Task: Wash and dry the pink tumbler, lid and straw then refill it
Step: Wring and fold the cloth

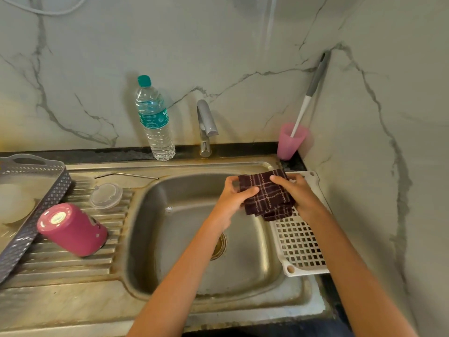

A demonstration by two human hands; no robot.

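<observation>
Worktop (97, 152): a dark strip along the marble wall, with a steel sink unit set in front of it.
Sink (150, 239): the steel basin in the middle; both forearms reach across it.
Drainboard (73, 268): the ribbed steel to the left of the basin, carrying the tumbler, lid and straw.
Basket (43, 198): grey with a patterned wall, at the far left; its wall is just beside the tumbler.
Rack (301, 249): a white grid lying on the right rim of the sink, under the right forearm.
Pink tumbler (73, 229): mouth down and base up on the drainboard, across the basin from both hands and well apart from them.
Water bottle (155, 120): clear with a teal cap, upright at the back edge, left of the tap.
Cloth (267, 195): dark, checked and folded, held over the far right corner of the basin.
Left hand (233, 198): fingers and thumb curled round the cloth's left edge.
Right hand (298, 193): grips the cloth's right side, thumb on top.
Tap (206, 125): steel, behind the basin.
Pink cup (290, 142): in the back right corner, with a brush (308, 98) standing in it.
Lid (106, 196): clear, flat on the drainboard beyond the tumbler, left of the left hand.
Straw (126, 175): metal, lying behind the lid, apart from both hands.
</observation>
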